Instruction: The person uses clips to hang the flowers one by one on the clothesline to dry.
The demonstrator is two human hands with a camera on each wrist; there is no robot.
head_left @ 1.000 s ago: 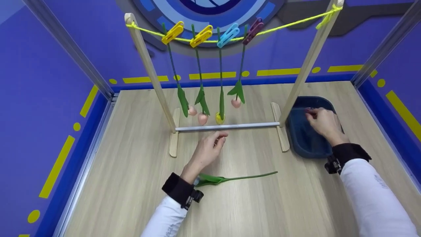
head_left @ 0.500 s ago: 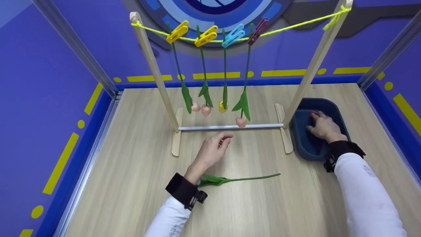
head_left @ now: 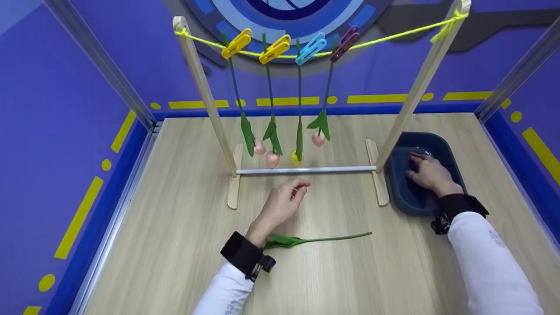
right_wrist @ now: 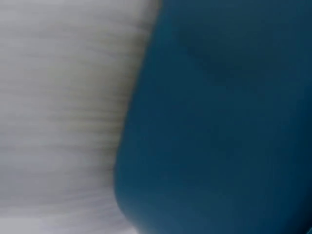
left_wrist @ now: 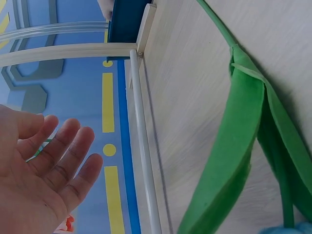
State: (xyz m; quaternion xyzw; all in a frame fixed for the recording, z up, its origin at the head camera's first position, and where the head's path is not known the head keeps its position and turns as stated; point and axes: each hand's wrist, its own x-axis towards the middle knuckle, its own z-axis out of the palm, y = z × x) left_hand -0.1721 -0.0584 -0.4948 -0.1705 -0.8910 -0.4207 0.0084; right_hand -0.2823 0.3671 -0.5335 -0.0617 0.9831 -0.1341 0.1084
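My left hand (head_left: 283, 202) hovers over the table with loosely bent fingers and nothing in them; in the left wrist view its palm (left_wrist: 36, 195) shows. Below it lies an artificial tulip with green leaves (left_wrist: 229, 141), its stem (head_left: 337, 238) pointing right; a bit of light blue blossom (left_wrist: 287, 229) shows at the left wrist view's edge. My right hand (head_left: 432, 176) reaches into a dark blue tray (head_left: 396, 192). Its fingertips touch a small red object (head_left: 419, 155), probably a clothespin, while the thumb stands apart. The right wrist view shows only blurred tray and table.
A wooden frame (head_left: 205, 92) carries a yellow cord (head_left: 393, 36). Several tulips hang upside down from it by yellow (head_left: 274, 49), light blue (head_left: 311, 48) and dark purple (head_left: 344, 43) clothespins. A white bar (head_left: 306, 169) joins the feet. Blue walls enclose the table.
My right hand has moved lower and deeper into the tray, and its thumb has parted from the fingers. The hanging tulips swing, most of all the rightmost. My left hand barely moves.
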